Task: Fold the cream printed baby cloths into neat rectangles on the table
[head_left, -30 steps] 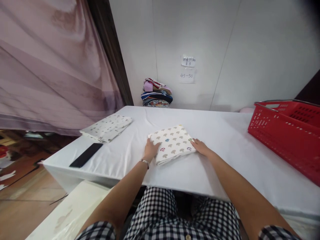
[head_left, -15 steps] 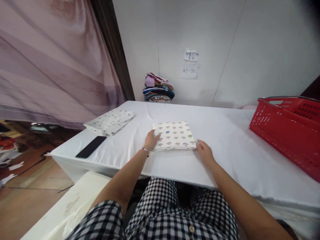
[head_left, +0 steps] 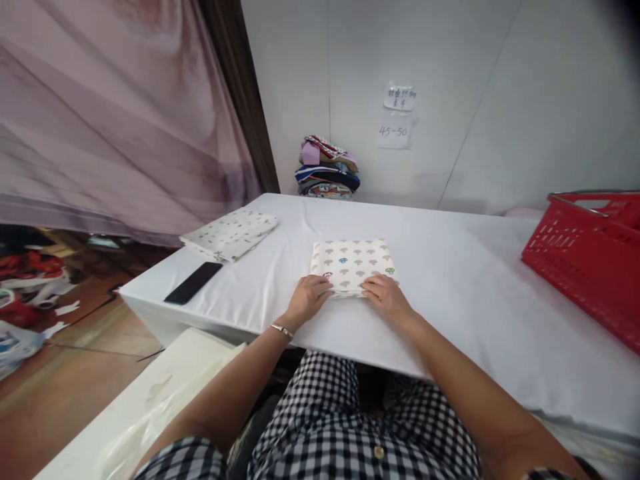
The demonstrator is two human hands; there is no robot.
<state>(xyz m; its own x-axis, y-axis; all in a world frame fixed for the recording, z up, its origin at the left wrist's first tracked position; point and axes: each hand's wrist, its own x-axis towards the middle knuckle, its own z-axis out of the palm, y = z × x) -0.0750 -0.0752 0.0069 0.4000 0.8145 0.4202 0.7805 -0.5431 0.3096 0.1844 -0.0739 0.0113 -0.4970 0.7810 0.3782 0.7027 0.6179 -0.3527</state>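
Observation:
A folded cream cloth with a mushroom print (head_left: 353, 262) lies square on the white table (head_left: 450, 280) in front of me. My left hand (head_left: 309, 297) rests on its near left edge, fingers curled over the fold. My right hand (head_left: 384, 295) rests on its near right edge in the same way. Both hands touch the cloth at its front edge, close together. A bracelet is on my left wrist.
A second folded printed cloth (head_left: 230, 234) and a black phone (head_left: 194, 283) lie at the table's left. A stack of folded clothes (head_left: 327, 169) stands against the back wall. A red plastic basket (head_left: 590, 250) sits at the right.
My hands moved from the cloth's left and right sides to its near edge and came close together. The cloth was turned square to me.

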